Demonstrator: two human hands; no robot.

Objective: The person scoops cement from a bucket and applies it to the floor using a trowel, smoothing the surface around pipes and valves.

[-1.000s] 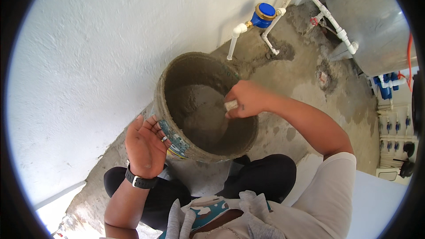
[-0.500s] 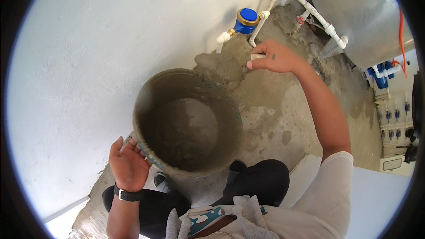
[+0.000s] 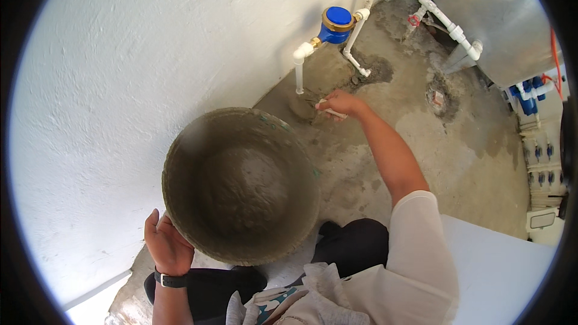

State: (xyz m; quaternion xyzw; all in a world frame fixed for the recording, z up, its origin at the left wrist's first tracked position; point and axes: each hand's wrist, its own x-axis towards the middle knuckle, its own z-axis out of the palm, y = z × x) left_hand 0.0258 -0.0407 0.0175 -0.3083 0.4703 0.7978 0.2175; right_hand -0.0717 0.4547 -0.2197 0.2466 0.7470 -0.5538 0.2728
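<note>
Right hand has dropped from higher up since half a second ago, now low by the white pipe end at the wall foot, fingers closed round a pale-handled tool; its working end is hard to make out. Left hand half-open, fingers loosely curled against the bucket's outside. Bucket stands between wall and knees, wet grey mortar in the bottom, sides caked. Blue-capped meter beyond; any markings too small to read
</note>
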